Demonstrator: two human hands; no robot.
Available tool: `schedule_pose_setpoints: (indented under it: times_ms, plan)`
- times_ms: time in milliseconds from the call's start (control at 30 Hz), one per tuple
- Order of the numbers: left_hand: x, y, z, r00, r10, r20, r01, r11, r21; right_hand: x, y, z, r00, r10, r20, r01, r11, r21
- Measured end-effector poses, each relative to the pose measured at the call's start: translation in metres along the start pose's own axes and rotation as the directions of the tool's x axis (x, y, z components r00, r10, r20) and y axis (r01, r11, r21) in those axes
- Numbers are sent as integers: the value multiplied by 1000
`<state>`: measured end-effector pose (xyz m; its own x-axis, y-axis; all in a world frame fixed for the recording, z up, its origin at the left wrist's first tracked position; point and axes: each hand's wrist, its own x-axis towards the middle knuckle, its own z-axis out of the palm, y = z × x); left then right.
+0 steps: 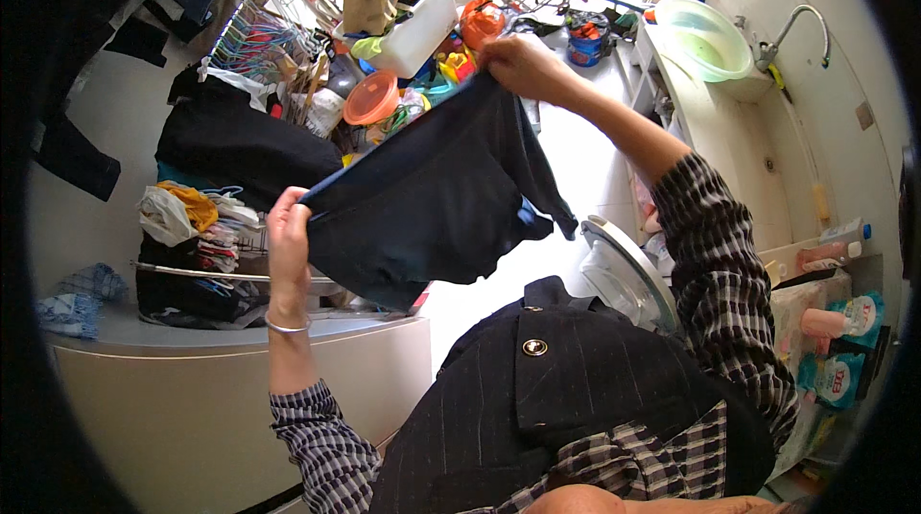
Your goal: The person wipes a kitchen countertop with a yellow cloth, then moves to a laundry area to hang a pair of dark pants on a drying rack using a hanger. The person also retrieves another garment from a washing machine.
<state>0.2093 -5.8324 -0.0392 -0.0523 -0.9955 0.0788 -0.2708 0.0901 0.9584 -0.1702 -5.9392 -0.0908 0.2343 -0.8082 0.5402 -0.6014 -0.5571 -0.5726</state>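
A dark navy garment [432,190] is stretched in the air between both hands, its lower part hanging loose. My left hand [289,230], with a bangle at the wrist, grips one end of its upper edge. Higher up and to the right, my right hand [514,66] pinches the other end of that edge. Just right of the hanging cloth, the round door [633,273] of a front-loading washing machine stands open beside my body.
Hangers [252,42] crowd a rack at upper left, above a black cloth-covered pile [237,143]. Folded clothes lie by a metal rail [230,273]. Orange basins [371,98] and a white tub [421,35] stand ahead. A green basin [704,39] rests by the sink tap [770,53]; detergent pouches [835,377] stand right.
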Motion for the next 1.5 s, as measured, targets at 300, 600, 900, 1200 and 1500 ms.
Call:
schedule_pose_setpoints:
  times_ms: [300,600,900,1200,1500]
  plan:
    - [-40,-6,-71,965,-87,-249,85,996,-19,96,-51,81,996,-69,60,63,994,92]
    - [-51,-33,-145,979,-46,-200,43,999,-22,133,-102,163,966,-222,134,199,966,167]
    - [-59,-27,-167,897,-192,399,131,976,175,148,-186,211,895,14,445,-308,741,596]
    - [13,-19,-154,954,211,-214,-231,971,-69,168,-293,255,726,-663,183,399,623,673]
    - [77,-27,-155,974,-80,-213,110,984,137,207,-198,306,669,-624,405,-98,466,879]
